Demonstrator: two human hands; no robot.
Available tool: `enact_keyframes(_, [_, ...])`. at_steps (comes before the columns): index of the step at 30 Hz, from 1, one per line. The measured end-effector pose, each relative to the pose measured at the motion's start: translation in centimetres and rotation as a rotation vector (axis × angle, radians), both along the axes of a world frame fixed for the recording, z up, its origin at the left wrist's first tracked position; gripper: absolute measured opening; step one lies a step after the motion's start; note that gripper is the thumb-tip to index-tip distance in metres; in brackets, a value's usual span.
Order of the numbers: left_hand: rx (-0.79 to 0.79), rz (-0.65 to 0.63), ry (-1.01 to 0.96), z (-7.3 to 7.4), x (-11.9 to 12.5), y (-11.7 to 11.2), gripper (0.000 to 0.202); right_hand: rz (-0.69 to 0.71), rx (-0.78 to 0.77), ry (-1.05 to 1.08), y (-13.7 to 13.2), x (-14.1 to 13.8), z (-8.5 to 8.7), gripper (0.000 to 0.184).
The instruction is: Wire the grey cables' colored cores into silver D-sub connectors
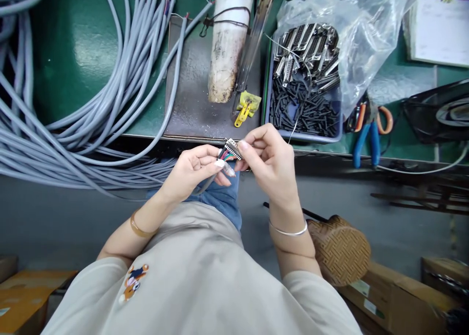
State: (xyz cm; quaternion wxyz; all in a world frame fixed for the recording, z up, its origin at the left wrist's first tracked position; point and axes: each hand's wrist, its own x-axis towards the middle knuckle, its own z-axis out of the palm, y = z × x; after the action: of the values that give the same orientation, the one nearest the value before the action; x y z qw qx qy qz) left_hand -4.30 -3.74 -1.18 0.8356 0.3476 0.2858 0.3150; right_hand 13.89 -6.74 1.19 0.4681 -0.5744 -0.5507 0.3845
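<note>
My left hand (pixel 201 168) is closed round the end of a grey cable, whose coloured wires (pixel 230 155) fan out into a multi-pin connector (pixel 232 147). On the other side, my right hand (pixel 269 155) pinches the connector's right end between thumb and fingers. Both hands are just off the bench's front edge, above my lap. Below the connector, a clear piece (pixel 229 170) shows by the left fingertips; its kind I cannot make out. The grey cable (pixel 205 184) runs down from my left hand.
Many grey cables (pixel 120 95) lie across the bench's left. A blue bin (pixel 303 136) holds metal connectors and short black tubes, partly under a plastic bag (pixel 370 37). Pliers (pixel 373 142) lie right of it. A white wrapped tool (pixel 230 47) and a yellow clip (pixel 242 115) are ahead.
</note>
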Motion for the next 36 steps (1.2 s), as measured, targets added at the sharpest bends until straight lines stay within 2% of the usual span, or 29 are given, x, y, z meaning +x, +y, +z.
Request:
enact_keyframes(4, [-0.076,0.027,-0.007,-0.5,-0.3,0.0,0.031,-0.11,0.071,0.018,-0.6,0.8,1.0,0.015])
enact_keyframes(9, [-0.116,0.053,0.016,-1.0,-0.7,0.2,0.038,-0.312,0.364,-0.026,-1.4,1.2,2.0,0.013])
enact_keyframes(12, [-0.109,0.062,-0.003,-1.2,-0.7,0.2,0.039,-0.337,0.493,0.016,-1.6,0.7,2.1,0.014])
enact_keyframes(14, [-0.107,0.071,-0.021,-1.2,-0.8,0.2,0.038,-0.27,0.47,0.025,-1.8,0.3,2.1,0.021])
enact_keyframes(16, [-0.104,0.08,-0.027,-1.1,-0.8,0.2,0.038,-0.214,0.383,-0.011,-2.2,0.0,2.1,0.028])
enact_keyframes(18, [-0.098,0.089,-0.02,-1.1,-0.9,0.2,0.038,-0.202,0.294,-0.073,-2.6,-0.3,1.9,0.023])
enact_keyframes(20, [-0.093,0.097,-0.008,-1.1,-0.9,0.2,0.039,-0.23,0.249,-0.153,-2.8,-0.4,1.5,0.011])
enact_keyframes(22, [-0.09,0.105,-0.002,-1.1,-0.9,0.1,0.041,-0.261,0.247,-0.266,-3.0,-0.5,1.0,0.001])
enact_keyframes(27, [-0.082,0.123,-0.004,-1.3,-0.8,-0.1,0.042,-0.268,0.315,-0.512,-2.7,-0.9,0.0,0.004])
enact_keyframes(32, [-0.069,0.13,0.048,-1.3,-0.6,-0.3,0.042,-0.208,0.253,-0.428,-2.1,-1.1,0.3,0.007])
enact_keyframes(36, [0.013,0.131,0.135,-1.1,-0.2,-0.8,0.041,-0.133,0.161,-0.391,-1.7,-1.2,0.8,0.008])
